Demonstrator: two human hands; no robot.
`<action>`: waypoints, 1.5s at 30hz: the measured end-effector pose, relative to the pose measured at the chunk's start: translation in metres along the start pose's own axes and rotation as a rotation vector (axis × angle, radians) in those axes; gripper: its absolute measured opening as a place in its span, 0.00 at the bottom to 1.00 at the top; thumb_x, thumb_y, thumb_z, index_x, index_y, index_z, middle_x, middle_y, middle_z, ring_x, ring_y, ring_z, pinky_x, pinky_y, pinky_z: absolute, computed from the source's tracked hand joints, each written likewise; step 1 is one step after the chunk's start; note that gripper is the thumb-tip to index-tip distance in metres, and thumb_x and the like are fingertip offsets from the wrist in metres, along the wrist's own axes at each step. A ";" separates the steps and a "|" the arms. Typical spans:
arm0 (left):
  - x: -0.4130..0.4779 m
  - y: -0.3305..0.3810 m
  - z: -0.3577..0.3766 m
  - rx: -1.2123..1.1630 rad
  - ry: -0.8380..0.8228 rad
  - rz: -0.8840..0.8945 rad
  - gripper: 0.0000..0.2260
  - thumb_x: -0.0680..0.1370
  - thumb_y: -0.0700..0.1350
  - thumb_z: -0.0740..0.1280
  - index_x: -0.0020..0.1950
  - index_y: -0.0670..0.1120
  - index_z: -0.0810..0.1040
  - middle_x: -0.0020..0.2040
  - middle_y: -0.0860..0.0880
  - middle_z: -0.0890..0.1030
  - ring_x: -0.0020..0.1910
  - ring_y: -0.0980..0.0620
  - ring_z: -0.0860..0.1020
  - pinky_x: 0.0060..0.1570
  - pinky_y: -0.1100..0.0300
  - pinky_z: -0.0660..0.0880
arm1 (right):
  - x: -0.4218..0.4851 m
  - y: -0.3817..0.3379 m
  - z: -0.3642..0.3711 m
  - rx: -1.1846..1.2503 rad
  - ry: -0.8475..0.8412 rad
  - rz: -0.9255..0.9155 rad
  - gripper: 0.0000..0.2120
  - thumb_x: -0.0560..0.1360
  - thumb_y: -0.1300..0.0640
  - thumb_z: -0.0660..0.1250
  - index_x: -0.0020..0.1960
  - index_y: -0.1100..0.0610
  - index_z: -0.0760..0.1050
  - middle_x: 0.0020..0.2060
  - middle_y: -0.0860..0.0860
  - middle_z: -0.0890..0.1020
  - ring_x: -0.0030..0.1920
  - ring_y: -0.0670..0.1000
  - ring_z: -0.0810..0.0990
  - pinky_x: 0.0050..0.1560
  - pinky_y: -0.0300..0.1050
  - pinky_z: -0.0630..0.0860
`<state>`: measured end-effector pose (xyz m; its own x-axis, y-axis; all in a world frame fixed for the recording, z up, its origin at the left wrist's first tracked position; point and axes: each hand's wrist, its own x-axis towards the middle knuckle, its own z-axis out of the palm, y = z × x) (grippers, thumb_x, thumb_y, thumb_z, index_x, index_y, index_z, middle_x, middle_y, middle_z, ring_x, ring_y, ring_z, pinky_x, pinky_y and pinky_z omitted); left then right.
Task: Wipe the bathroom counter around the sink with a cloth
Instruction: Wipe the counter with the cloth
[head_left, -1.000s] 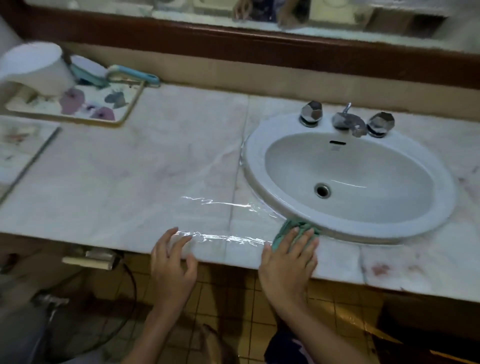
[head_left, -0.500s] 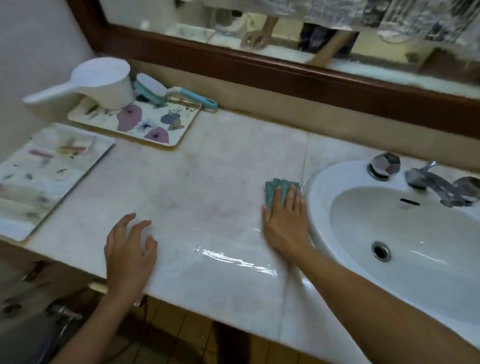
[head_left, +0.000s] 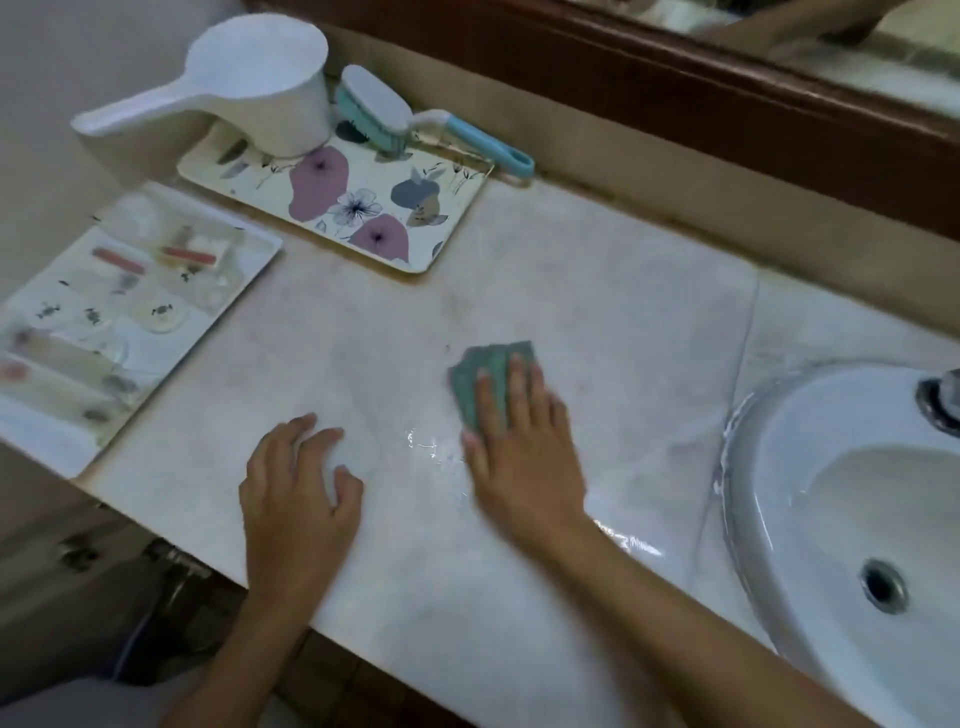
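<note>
Now right hand, grip flat on green cloth, has slid left from sink to mid-worktop; left hand grip wide, empty.

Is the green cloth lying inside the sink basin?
No, the green cloth lies flat on the counter under the fingers of the right hand, clearly apart from the sink.

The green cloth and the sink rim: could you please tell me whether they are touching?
Apart. The head view shows a broad stretch of bare counter between the green cloth, under the right hand, and the sink rim.
</note>
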<state>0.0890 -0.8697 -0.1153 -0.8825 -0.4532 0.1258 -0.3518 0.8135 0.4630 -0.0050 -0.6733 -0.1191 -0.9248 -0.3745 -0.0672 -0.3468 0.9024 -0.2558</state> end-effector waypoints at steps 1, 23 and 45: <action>0.001 0.001 0.000 0.004 0.001 -0.002 0.18 0.74 0.46 0.61 0.64 0.47 0.75 0.68 0.48 0.71 0.69 0.44 0.67 0.65 0.47 0.64 | -0.037 -0.022 0.006 0.006 -0.051 -0.169 0.29 0.81 0.43 0.47 0.79 0.52 0.49 0.78 0.58 0.48 0.78 0.58 0.44 0.74 0.54 0.49; 0.011 -0.057 -0.043 -0.290 0.087 -0.119 0.12 0.74 0.33 0.66 0.55 0.45 0.81 0.62 0.47 0.75 0.64 0.48 0.71 0.61 0.65 0.63 | -0.083 -0.056 0.007 -0.053 -0.223 -0.685 0.26 0.82 0.45 0.49 0.79 0.48 0.51 0.79 0.53 0.49 0.78 0.54 0.46 0.72 0.52 0.56; 0.020 -0.082 -0.030 -0.164 0.108 -0.045 0.11 0.71 0.42 0.64 0.52 0.47 0.80 0.61 0.48 0.76 0.57 0.45 0.72 0.52 0.58 0.64 | -0.077 0.046 -0.023 -0.184 -0.111 -0.061 0.28 0.80 0.42 0.44 0.78 0.47 0.49 0.78 0.52 0.52 0.78 0.52 0.50 0.70 0.57 0.60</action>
<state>0.1092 -0.9567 -0.1243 -0.8250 -0.5319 0.1909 -0.3271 0.7249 0.6063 0.0469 -0.5976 -0.1032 -0.8820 -0.4415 -0.1650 -0.4337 0.8973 -0.0826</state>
